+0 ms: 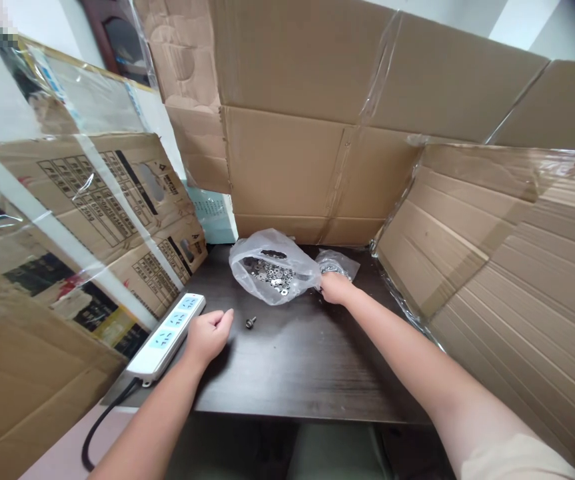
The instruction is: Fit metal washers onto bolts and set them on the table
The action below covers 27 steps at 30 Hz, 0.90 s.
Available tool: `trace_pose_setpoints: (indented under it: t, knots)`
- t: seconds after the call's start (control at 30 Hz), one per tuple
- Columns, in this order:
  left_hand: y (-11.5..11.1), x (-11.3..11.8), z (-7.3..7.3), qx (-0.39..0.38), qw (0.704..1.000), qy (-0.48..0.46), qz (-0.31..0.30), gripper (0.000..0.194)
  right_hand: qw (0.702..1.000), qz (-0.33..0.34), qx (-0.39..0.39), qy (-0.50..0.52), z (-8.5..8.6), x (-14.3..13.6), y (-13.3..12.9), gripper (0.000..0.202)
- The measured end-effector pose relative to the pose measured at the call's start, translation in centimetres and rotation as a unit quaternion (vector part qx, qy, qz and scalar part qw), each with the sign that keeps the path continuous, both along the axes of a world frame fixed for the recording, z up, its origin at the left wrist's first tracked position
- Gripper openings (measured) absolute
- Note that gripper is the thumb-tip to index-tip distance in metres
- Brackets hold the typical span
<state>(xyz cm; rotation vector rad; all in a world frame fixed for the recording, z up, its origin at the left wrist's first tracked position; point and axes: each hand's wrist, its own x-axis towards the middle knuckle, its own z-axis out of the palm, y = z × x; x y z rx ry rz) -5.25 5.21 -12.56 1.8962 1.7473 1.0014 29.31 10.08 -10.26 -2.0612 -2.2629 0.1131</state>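
My left hand (210,335) rests on the dark table beside the power strip, its fingers curled into a fist. Whatever it may hold is hidden. A small metal bolt (250,323), seemingly with a nut or washer on it, lies just to the right of this hand. Farther back sits a clear plastic bag (272,293) with its mouth spread, and many small metal washers or nuts (272,275) are inside. At the bag's right edge my right hand (336,288) is closed, fingertips mostly hidden. Directly behind that hand lies a smaller clear bag (344,262) of metal parts.
A white power strip (172,333) with a black cable (98,420) lies at the table's left. Cardboard walls (297,173) enclose the back and sides. A pale green box (214,217) stands in the back left corner. The table's front edge (307,417) is near me.
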Motion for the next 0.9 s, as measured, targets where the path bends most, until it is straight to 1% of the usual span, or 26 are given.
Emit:
trace_pose_setpoints:
  t: [0.07, 0.17, 0.23, 0.3, 0.33, 0.4, 0.47, 0.53, 0.6, 0.63, 0.67, 0.7, 0.73, 0.77, 0.8, 0.83, 0.87, 0.9]
  knots:
    - [-0.1, 0.0, 0.0, 0.004, 1.0, 0.001, -0.003, 0.051, 1.0, 0.013, -0.001, 0.011, 0.0, 0.0, 0.1, 0.029]
    - [-0.2, 0.1, -0.2, 0.011, 1.0, -0.005, -0.006, 0.05, 0.998, 0.016, 0.021, 0.054, 0.2, 0.5, 0.0, 0.031]
    - [-0.1, 0.2, -0.3, 0.015, 1.0, -0.012, -0.006, 0.05, 0.994, 0.005, 0.048, 0.101, 0.4, 1.0, -0.2, 0.025]
    - [0.1, 0.2, -0.5, 0.02, 1.0, -0.022, -0.006, 0.05, 0.983, -0.018, 0.087, 0.163, 0.5, 1.5, -0.6, 0.019]
    - [0.2, 0.2, -0.5, 0.023, 0.999, -0.027, -0.006, 0.05, 0.974, -0.033, 0.109, 0.198, 0.5, 1.7, -1.0, 0.017]
    - [0.1, 0.2, -0.5, 0.029, 0.999, -0.038, -0.007, 0.05, 0.943, -0.081, 0.161, 0.279, 0.2, 2.1, -2.0, 0.025]
    - [-0.3, 0.5, -0.2, 0.036, 0.998, -0.052, -0.007, 0.051, 0.9, -0.132, 0.198, 0.365, -0.3, 2.3, -3.4, 0.04]
    - [-1.4, 1.3, 0.1, 0.043, 0.996, -0.07, -0.013, 0.052, 0.858, -0.153, 0.21, 0.444, -0.8, 2.1, -5.3, 0.051]
    - [-2.8, 2.8, 0.2, 0.037, 0.994, -0.088, -0.048, 0.054, 0.83, -0.131, 0.192, 0.507, -1.2, 1.2, -7.2, 0.052]
    - [-3.7, 3.8, 0.2, 0.027, 0.992, -0.096, -0.076, 0.055, 0.824, -0.109, 0.169, 0.53, -1.3, 0.4, -8.2, 0.049]
    - [-4.4, 4.8, 0.1, 0.017, 0.989, -0.106, -0.104, 0.056, 0.814, -0.076, 0.138, 0.559, -1.4, -0.6, -9.1, 0.046]
    - [-5.2, 6.0, 0.0, 0.006, 0.985, -0.115, -0.129, 0.055, 0.785, -0.027, 0.094, 0.612, -1.4, -1.8, -9.9, 0.042]
    - [-5.8, 7.0, -0.2, -0.007, 0.98, -0.124, -0.155, 0.052, 0.772, 0.017, 0.046, 0.634, -1.3, -3.1, -10.6, 0.038]
    - [-6.4, 8.0, -0.3, -0.018, 0.975, -0.132, -0.178, 0.047, 0.774, 0.049, 0.003, 0.632, -1.3, -4.5, -11.2, 0.035]
    - [-6.8, 8.7, -0.5, -0.031, 0.967, -0.147, -0.206, 0.043, 0.772, 0.078, -0.019, 0.631, -1.3, -5.8, -11.7, 0.031]
    - [-7.1, 9.3, -0.6, -0.041, 0.947, -0.198, -0.25, 0.039, 0.769, 0.105, -0.036, 0.63, -1.3, -7.0, -12.0, 0.029]
    - [-7.4, 9.7, -0.7, -0.051, 0.933, -0.229, -0.273, 0.036, 0.763, 0.117, -0.028, 0.635, -1.3, -7.9, -12.3, 0.027]
    - [-7.5, 9.8, -0.7, -0.057, 0.926, -0.248, -0.28, 0.034, 0.762, 0.124, -0.019, 0.635, -1.3, -8.6, -12.4, 0.026]
